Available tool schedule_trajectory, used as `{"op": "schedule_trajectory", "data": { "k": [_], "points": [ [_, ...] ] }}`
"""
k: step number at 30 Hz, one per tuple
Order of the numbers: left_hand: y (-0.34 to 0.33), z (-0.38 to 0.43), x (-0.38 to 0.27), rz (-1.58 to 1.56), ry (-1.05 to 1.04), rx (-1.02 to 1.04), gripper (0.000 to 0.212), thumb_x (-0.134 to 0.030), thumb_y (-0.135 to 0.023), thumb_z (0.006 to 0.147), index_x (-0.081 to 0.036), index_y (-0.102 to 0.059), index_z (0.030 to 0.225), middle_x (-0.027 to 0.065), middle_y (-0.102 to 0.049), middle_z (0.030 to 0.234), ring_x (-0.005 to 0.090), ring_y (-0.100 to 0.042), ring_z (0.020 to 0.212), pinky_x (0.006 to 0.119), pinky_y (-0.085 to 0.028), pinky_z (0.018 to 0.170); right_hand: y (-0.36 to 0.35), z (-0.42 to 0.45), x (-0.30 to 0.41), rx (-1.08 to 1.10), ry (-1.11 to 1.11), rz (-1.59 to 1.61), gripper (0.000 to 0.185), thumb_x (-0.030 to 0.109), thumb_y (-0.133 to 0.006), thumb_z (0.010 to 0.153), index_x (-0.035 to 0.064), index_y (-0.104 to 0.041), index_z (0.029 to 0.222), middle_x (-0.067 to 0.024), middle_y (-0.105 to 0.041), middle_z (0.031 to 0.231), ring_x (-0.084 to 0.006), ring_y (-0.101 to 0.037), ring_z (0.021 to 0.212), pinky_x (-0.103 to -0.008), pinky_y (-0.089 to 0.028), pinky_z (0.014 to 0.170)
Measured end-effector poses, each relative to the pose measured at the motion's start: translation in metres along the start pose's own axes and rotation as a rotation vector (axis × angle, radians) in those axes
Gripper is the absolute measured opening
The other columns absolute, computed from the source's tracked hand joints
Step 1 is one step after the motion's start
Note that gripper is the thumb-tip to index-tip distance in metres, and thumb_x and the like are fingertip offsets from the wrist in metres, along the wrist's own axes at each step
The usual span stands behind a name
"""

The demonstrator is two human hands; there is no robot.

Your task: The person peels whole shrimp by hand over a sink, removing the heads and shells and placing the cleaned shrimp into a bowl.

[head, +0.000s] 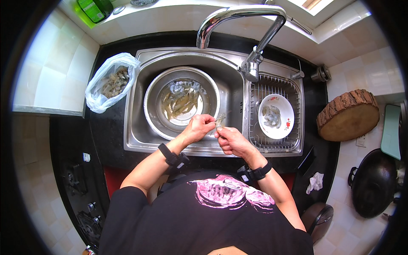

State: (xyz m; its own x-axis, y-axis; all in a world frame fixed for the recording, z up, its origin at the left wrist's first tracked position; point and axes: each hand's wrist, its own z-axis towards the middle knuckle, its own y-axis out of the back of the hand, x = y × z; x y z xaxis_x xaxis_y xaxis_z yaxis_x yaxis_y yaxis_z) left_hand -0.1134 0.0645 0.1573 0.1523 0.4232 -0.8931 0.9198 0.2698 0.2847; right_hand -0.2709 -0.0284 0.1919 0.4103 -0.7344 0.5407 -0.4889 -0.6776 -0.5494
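Note:
A raw shrimp [220, 121] is pinched between the thumb and fingers of my right hand [234, 142], above the front edge of the sink. From the other side, my left hand [200, 128] has its fingertips closed at the shrimp's side, seemingly on its legs or shell. Just beyond my left hand, a round steel basin [149, 105] stands in the larger sink bowl, with several whole shrimp [180, 102] in water. To the right, a white bowl with red flowers [286, 110] contains several peeled shrimp [271, 116].
A white plastic bag [95, 91] of shrimp heads and shells sits left of the sink [231, 95]. The chrome faucet [251, 65] arches overhead. Under the white bowl is a wire rack [255, 134]. A round wooden chopping block [350, 119] leans against the right wall.

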Motion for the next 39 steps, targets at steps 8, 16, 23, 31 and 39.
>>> {"op": "schedule_trajectory", "data": {
  "k": [8, 16, 23, 31, 39],
  "points": [
    [0.008, 0.004, -0.001, 0.153, -0.393, 0.006, 0.019, -0.015, -0.058, 0.08, 0.0, -0.064, 0.09, 0.0136, -0.062, 0.079, 0.025, -0.062, 0.072, 0.033, -0.049, 0.066, 0.009, -0.006, 0.001, 0.151, -0.04, 0.234, 0.026, 0.029, -0.042, 0.097, 0.006, -0.049, 0.089, 0.0066, -0.029, 0.053, -0.0033, -0.021, 0.039, -0.0203, -0.022, 0.033],
    [0.01, 0.015, 0.002, 0.245, -0.549, -0.04, 0.014, -0.012, -0.057, 0.08, -0.002, -0.065, 0.087, 0.013, -0.061, 0.077, 0.0278, -0.061, 0.072, 0.033, -0.049, 0.066, 0.012, -0.011, 0.001, 0.214, -0.042, 0.377, 0.025, 0.027, -0.039, 0.098, 0.0059, -0.049, 0.09, 0.007, -0.029, 0.053, -0.0033, -0.022, 0.038, -0.0196, -0.023, 0.032],
    [0.017, 0.018, 0.008, 0.25, -0.531, -0.038, 0.014, -0.012, -0.057, 0.08, -0.004, -0.065, 0.087, 0.012, -0.061, 0.078, 0.0276, -0.061, 0.074, 0.034, -0.049, 0.068, 0.012, -0.013, -0.004, 0.221, -0.05, 0.424, 0.025, 0.026, -0.037, 0.099, 0.0061, -0.049, 0.09, 0.0077, -0.028, 0.053, -0.003, -0.022, 0.038, -0.0189, -0.023, 0.032],
    [0.025, 0.022, 0.016, 0.25, -0.532, -0.099, 0.011, -0.008, -0.059, 0.08, -0.002, -0.065, 0.086, 0.0122, -0.061, 0.074, 0.0241, -0.061, 0.07, 0.032, -0.049, 0.065, 0.013, -0.014, -0.004, 0.246, -0.056, 0.443, 0.026, 0.027, -0.037, 0.099, 0.0061, -0.048, 0.09, 0.0076, -0.027, 0.052, -0.0031, -0.022, 0.037, -0.0193, -0.023, 0.032],
    [0.05, 0.024, 0.036, 0.158, -0.265, -0.199, 0.016, -0.014, -0.062, 0.082, -0.001, -0.066, 0.09, 0.0073, -0.063, 0.079, 0.0146, -0.059, 0.073, 0.027, -0.047, 0.066, 0.016, -0.018, -0.003, 0.209, -0.033, 0.407, 0.027, 0.029, -0.038, 0.099, 0.006, -0.049, 0.09, 0.0077, -0.027, 0.052, -0.0027, -0.021, 0.037, -0.0188, -0.023, 0.031]
  ]
}}
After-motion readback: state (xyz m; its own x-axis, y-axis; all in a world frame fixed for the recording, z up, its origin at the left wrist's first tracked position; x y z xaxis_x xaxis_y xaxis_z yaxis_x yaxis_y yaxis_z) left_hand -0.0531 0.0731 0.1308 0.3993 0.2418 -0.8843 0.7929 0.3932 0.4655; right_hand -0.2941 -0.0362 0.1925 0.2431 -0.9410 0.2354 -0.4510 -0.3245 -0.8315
